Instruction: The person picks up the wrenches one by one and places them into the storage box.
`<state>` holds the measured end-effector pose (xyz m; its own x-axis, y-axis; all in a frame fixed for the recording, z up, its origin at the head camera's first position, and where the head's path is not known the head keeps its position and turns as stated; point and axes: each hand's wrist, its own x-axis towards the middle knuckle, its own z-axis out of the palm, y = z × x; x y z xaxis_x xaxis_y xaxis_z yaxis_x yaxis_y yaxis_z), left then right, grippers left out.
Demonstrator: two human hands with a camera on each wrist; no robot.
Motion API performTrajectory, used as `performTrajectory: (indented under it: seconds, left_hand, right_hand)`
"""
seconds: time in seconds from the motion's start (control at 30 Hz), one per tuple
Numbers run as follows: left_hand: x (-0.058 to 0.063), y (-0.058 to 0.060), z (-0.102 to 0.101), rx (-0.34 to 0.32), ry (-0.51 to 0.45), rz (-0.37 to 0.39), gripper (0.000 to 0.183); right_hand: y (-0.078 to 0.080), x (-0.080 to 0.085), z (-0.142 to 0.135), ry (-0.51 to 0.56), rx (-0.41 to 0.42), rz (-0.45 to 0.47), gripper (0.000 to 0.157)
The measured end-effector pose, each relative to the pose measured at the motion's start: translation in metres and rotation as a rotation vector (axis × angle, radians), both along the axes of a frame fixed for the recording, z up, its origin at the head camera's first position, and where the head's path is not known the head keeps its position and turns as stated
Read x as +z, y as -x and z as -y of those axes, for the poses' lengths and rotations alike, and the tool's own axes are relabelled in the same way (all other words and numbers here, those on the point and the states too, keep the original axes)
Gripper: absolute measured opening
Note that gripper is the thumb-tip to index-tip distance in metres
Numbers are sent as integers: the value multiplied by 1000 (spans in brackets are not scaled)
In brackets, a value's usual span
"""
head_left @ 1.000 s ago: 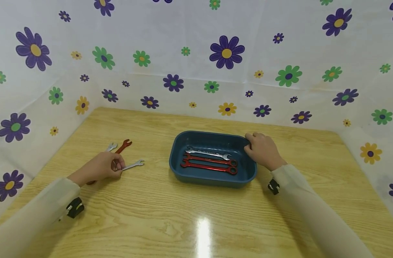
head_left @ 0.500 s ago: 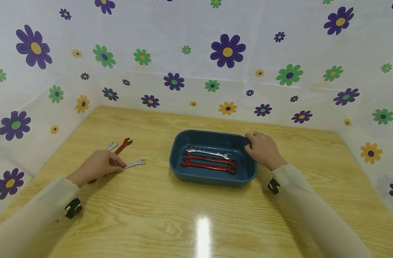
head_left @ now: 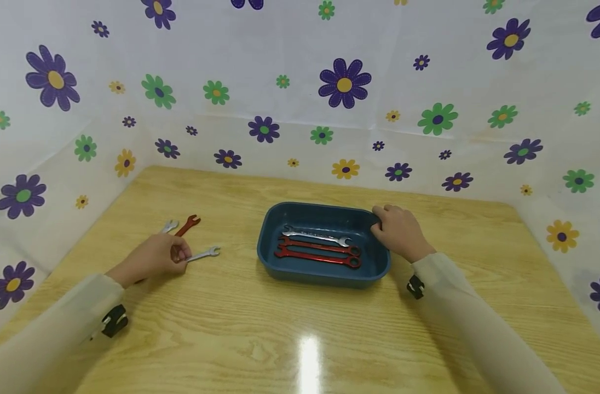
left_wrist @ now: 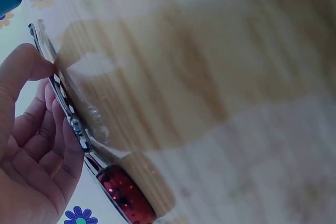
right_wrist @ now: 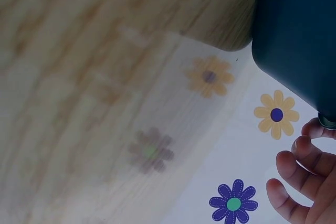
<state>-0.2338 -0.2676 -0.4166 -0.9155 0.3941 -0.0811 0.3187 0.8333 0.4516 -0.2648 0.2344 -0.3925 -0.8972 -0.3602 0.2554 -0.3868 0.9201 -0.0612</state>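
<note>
The left hand (head_left: 154, 257) pinches a silver wrench (head_left: 203, 254) between thumb and fingertips, its forked end pointing right, toward the tray. The left wrist view shows the thumb on one side of the metal, the other fingers curled on the opposite side. Just past the knuckles, on the far side of this hand, stick out the heads of a second silver wrench (head_left: 169, 225) and a red wrench (head_left: 188, 225); the hand hides much of both. Well to the right of the left hand sits the blue tray (head_left: 324, 277), its far right corner gripped by the right hand (head_left: 401, 234), thumb over the inner side of the rim. In the right wrist view a finger meets the rim from outside. Left of the right hand, inside the tray, lie three wrenches roughly side by side: a chrome one (head_left: 317, 236) farthest back, then two red ones (head_left: 317, 256) nearer the person. Pale sleeves (head_left: 477, 317) run back from both hands over the wooden table (head_left: 251, 328), and beyond the hands hangs a flowered cloth (head_left: 280, 49).
</note>
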Motion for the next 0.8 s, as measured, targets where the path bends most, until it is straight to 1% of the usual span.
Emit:
performTrajectory:
  seconds: [0.1, 0.27, 0.43, 0.6, 0.8]
  left_hand:
    - [-3, 1, 1, -7, 1, 7, 9]
    - [-2, 1, 2, -10, -19, 14, 9]
    - [0, -1, 2, -13, -30, 16, 7]
    - [2, -2, 3, -6, -32, 27, 7]
    - [6, -2, 4, 11, -13, -2, 9]
  right_hand:
    - [-1, -1, 1, 3, -3, 4, 11]
    - [0, -2, 1, 7, -5, -6, 12]
    - [0, -1, 1, 18, 1, -19, 10]
    - [0, -1, 1, 23, -1, -6, 12]
    - [-1, 0, 2, 20, -11, 19, 15]
